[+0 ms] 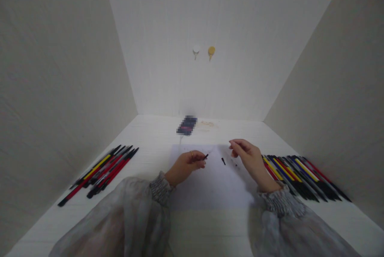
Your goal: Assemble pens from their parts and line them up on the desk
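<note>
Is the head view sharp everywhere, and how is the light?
Head view: light even, shadows faint; whole frame soft; the dark object at the back is pixelated; the small black piece in the left hand is too blurred to identify; side walls splay from wide-angle distortion.

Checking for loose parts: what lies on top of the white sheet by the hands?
A small black piece and a thin grey part lie on the white sheet. The left hand pinches a black tip above it. Anything under the right hand is hidden.
</note>
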A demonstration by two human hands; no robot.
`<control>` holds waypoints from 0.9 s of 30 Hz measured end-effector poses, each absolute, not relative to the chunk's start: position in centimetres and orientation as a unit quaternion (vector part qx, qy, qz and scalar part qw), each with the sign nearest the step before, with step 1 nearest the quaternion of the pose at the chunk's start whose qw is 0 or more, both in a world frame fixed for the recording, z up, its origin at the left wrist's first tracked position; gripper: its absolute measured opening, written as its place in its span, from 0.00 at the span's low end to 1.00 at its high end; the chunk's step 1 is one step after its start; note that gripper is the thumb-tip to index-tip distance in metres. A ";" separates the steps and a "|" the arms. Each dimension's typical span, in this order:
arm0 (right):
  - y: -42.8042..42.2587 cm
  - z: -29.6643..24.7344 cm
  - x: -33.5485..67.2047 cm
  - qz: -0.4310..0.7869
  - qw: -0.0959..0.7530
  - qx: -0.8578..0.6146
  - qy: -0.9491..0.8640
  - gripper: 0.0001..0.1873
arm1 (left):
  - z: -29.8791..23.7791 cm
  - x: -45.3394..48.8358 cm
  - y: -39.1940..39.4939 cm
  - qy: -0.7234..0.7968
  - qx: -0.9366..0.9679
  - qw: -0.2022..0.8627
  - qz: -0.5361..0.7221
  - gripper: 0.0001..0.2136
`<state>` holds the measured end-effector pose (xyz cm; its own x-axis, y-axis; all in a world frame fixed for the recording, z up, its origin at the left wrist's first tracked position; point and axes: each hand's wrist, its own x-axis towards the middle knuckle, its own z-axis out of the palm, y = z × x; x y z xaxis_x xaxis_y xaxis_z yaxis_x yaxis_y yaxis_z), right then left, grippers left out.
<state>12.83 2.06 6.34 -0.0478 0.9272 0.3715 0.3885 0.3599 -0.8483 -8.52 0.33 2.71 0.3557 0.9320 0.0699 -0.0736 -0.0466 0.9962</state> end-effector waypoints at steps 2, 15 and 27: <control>3.0 5.9 14.0 0.187 0.381 -0.560 -0.712 0.13 | 2.5 -8.7 0.6 0.377 0.576 0.575 0.442 0.12; 1.5 4.8 11.2 -0.059 0.052 -0.600 -0.796 0.12 | 2.3 -8.7 1.0 0.379 0.585 0.551 0.458 0.11; 2.1 3.9 11.0 -0.040 0.016 -0.594 -0.804 0.10 | 1.7 -8.5 1.3 0.381 0.566 0.549 0.482 0.10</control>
